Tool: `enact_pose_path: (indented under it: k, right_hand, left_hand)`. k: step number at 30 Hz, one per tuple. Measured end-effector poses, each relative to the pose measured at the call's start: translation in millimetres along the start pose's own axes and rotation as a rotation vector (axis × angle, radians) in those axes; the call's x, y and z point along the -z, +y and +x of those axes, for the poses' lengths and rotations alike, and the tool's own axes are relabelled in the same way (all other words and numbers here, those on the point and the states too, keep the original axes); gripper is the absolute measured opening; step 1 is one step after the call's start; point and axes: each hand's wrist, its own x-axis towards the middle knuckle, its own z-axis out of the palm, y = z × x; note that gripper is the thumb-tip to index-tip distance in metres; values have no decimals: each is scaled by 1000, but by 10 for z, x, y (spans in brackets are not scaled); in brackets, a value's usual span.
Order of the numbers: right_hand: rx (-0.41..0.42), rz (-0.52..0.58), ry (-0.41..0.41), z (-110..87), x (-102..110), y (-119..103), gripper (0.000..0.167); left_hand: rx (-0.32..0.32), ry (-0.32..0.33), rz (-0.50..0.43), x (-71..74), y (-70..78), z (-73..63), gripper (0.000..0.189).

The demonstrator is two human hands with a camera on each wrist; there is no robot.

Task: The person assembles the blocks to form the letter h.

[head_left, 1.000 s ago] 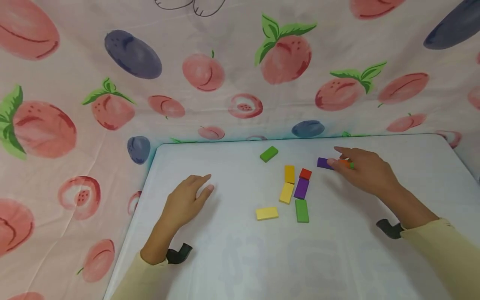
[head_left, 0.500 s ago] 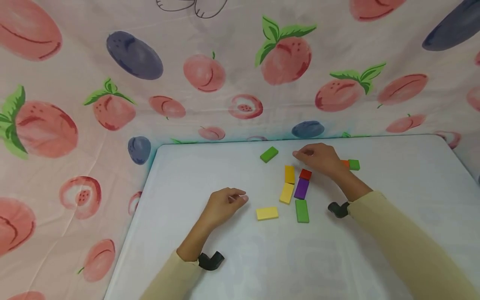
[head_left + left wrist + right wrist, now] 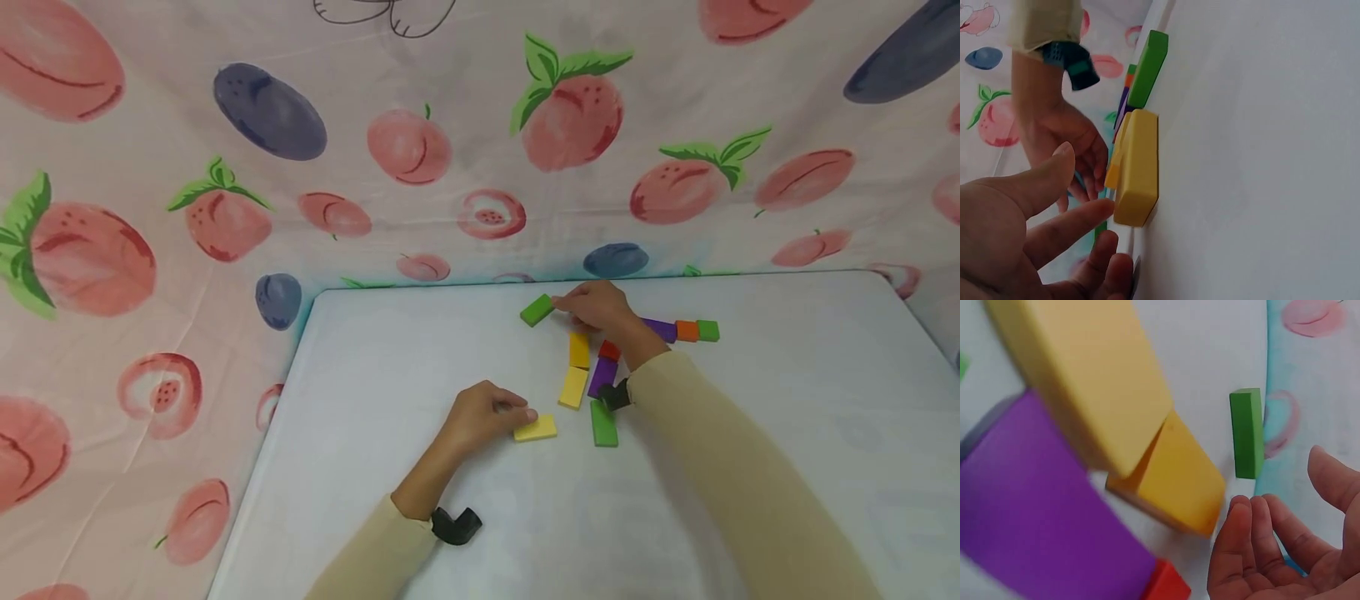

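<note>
Coloured flat blocks lie on a white table (image 3: 420, 350). My left hand (image 3: 491, 412) rests near a yellow block (image 3: 535, 428), its fingers relaxed and the index tip at the block's edge; in the left wrist view the same yellow block (image 3: 1137, 165) lies just past my loosely spread fingers (image 3: 1072, 228). My right hand (image 3: 596, 307) reaches across the cluster, fingertips beside a lone green block (image 3: 537, 309). The right wrist view shows that green block (image 3: 1247, 432) just beyond my loosely curled fingers (image 3: 1254, 544), which hold nothing.
Two yellow blocks (image 3: 578, 349), a red block (image 3: 609, 350), a purple block (image 3: 602, 377) and a green block (image 3: 603, 423) lie under my right forearm. A purple-orange-green row (image 3: 687, 331) sits to the right. Fruit-print cloth (image 3: 225, 208) hangs behind and left.
My right hand left the purple block in the row at the right and moved left to the lone green block. My left hand slid right to the yellow block.
</note>
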Motion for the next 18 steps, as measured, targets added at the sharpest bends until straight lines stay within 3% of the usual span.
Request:
enact_pose_path:
  k: [6,14,18]
  right_hand:
    - [-32,24,18,96,-121,-15,49]
    - [7,-42,139,141,-274,-6,50]
    - [-13,-38,160,131,-317,-8,52]
  left_hand:
    - [12,24,62,-84,35,-6,31]
    - [16,42,101,-134,58,-23,29]
    - [21,49,116,-149,69,-25,28]
